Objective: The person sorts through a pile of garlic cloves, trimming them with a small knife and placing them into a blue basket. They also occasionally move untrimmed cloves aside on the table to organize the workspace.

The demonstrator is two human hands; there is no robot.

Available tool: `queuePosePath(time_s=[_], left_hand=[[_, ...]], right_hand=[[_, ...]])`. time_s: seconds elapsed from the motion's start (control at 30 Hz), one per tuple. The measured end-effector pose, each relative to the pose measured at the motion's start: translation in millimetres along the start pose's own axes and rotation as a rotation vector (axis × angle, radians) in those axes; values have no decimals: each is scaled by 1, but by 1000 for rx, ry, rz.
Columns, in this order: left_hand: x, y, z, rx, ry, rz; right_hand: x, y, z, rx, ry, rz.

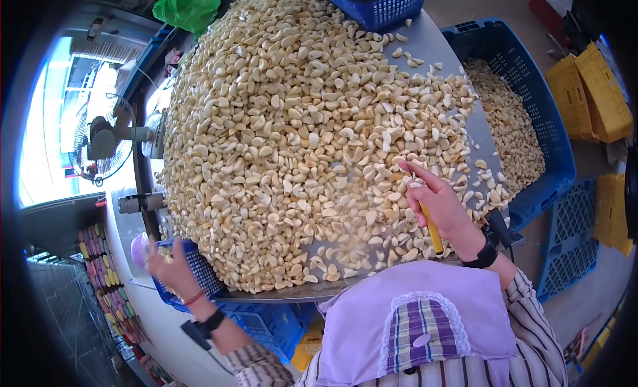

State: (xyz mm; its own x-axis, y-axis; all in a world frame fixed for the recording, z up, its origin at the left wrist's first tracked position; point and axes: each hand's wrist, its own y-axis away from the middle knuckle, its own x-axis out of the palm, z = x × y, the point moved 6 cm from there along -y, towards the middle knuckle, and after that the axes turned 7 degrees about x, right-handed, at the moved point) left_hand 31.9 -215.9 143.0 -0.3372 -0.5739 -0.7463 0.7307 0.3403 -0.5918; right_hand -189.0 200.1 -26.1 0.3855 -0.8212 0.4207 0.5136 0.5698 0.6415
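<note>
A broad heap of pale, curved nut-like pieces (266, 121) covers the metal table (465, 114). At the heap's right front, my right hand (435, 197) is closed round a yellow-handled tool (433, 233), whose tip is too small to make out; thumb and forefinger point into the pieces. My left hand (171, 270) is over a small blue basket (203, 270) at the table's left front corner, its fingers spread and slightly curled, with a pale piece or two near them. Part of that basket is hidden behind the hand.
A large blue crate (555, 147) with more pieces stands at the right, beyond the table edge. Another blue basket (382, 8) and a green bag (187, 9) are at the far side. A fan (103, 137) stands left; yellow crates (588, 94) are far right.
</note>
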Motion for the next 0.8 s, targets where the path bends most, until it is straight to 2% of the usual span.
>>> queuePosePath(time_s=[0.07,0.1,0.17,0.23,0.27,0.33,0.37,0.4,0.47,0.53,0.57,0.6,0.67,0.8], left_hand=[[23,6,-75,49,463,205],[25,6,-127,245,535,255],[50,16,-198,472,670,309],[91,38,-222,489,669,434],[99,43,-225,495,675,433],[106,40,-216,183,946,355],[122,55,-210,-270,1201,577],[111,54,-216,-264,1204,583],[92,62,-232,-711,1671,741],[71,70,-251,-716,1761,775],[61,73,-263,-707,1814,790],[50,74,-272,-698,1868,802],[31,75,-284,-678,1856,872],[13,77,-298,-563,1911,943]], right_hand=[[-1,0,-2,1,7,-14],[0,1,0,-4,14,-13],[1,5,-2,15,61,-36],[1,9,-5,18,82,-17],[2,11,-6,20,98,2],[1,14,-7,19,128,3],[4,15,-6,5,187,15],[8,16,-4,-11,247,29],[16,14,-2,-25,253,52],[27,15,0,-56,435,108],[31,9,-3,-215,545,112],[31,7,-9,-211,546,104],[42,10,-8,-367,627,201],[45,15,-7,-225,660,298]])
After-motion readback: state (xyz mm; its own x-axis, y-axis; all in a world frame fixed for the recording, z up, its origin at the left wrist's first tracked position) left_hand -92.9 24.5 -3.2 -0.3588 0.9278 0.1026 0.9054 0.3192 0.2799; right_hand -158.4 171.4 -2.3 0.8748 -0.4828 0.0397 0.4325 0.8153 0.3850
